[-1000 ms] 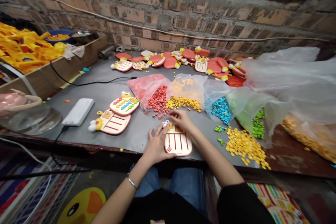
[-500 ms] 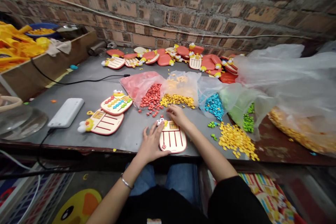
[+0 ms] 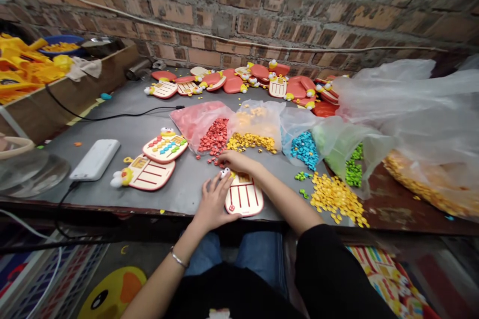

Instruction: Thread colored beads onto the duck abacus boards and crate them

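Note:
A cream toy board (image 3: 245, 198) with a red rim, slots and a yellow bird head with white bulging eyes lies flat at the table's front edge. One red bead (image 3: 231, 208) sits at the bottom of its left slot. My left hand (image 3: 214, 203) grips the board's left side, fingers by the bird head and thumb at the lower edge. Beyond the board, my right hand (image 3: 237, 161) reaches across to loose red beads (image 3: 214, 137) spilling from a bag. Its fingers are bent together at the beads; their tips are too small to make out what they pinch.
Bags of gold beads (image 3: 252, 143), blue beads (image 3: 305, 149) and green beads (image 3: 354, 167) stand in a row. Loose yellow beads (image 3: 333, 197) lie right. Left are a bead-filled board (image 3: 164, 148), a slotted board (image 3: 151, 174) and a white power bank (image 3: 95, 159). More boards (image 3: 234, 81) line the wall.
My right hand has moved left, from near the gold beads to the red ones, now covering the bird head's top right. My left hand stays on the board.

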Available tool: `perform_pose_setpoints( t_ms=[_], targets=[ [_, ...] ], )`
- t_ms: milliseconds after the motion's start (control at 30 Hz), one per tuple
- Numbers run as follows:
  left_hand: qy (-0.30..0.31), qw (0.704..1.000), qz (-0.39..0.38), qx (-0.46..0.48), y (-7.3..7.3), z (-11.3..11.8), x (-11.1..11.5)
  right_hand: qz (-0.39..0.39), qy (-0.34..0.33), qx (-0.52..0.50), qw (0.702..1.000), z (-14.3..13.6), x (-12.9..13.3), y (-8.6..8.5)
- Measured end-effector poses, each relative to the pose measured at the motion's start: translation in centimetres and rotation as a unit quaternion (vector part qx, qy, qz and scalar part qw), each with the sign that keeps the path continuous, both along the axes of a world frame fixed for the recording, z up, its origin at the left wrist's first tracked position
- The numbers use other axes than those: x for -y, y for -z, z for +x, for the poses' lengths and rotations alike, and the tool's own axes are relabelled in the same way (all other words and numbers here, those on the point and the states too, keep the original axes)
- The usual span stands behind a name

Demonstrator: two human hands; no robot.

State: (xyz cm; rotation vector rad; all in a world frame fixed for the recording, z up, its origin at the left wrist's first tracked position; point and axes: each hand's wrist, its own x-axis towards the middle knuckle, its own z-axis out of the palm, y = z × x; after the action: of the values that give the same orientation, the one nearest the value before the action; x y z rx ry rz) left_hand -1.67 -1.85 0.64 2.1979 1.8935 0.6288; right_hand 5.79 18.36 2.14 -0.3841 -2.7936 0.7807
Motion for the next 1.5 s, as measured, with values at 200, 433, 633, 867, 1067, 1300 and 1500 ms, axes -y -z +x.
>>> perform_pose_setpoints(
  t_ms=[200, 433, 633, 867, 1067, 1300, 1500],
  targets=[
    [-0.003, 1.0, 0.0, 0.009, -0.2, 0.0, 0.0, -0.103, 0.12, -0.175, 0.972, 3.2, 1.8, -0.5],
    [-0.002, 1.0, 0.008, 0.011, -0.1, 0.0, -0.1, -0.136, 0.245, -0.246, 0.928, 10.2, 4.6, 0.1],
    [0.0, 1.0, 0.004, 0.007, 0.1, -0.1, -0.1, 0.001, 0.242, -0.182, 0.953, 11.5, 5.5, 2.2],
    [-0.011, 1.0, -0.002, 0.001, -0.3, 0.1, -0.1, 0.074, 0.248, -0.174, 0.95, 11.3, 6.1, 2.9],
    [-0.015, 1.0, -0.002, 0.001, -0.3, 0.1, -0.1, 0.094, 0.271, -0.153, 0.946, 11.5, 7.0, 2.7],
    [-0.018, 1.0, -0.008, 0.012, -0.4, 0.1, -0.1, 0.09, 0.271, -0.153, 0.946, 11.7, 7.2, 3.4],
    [-0.026, 0.999, -0.02, 0.022, -0.7, 0.2, -0.1, 0.087, 0.253, -0.151, 0.951, 11.8, 7.3, 3.1]
  ],
)
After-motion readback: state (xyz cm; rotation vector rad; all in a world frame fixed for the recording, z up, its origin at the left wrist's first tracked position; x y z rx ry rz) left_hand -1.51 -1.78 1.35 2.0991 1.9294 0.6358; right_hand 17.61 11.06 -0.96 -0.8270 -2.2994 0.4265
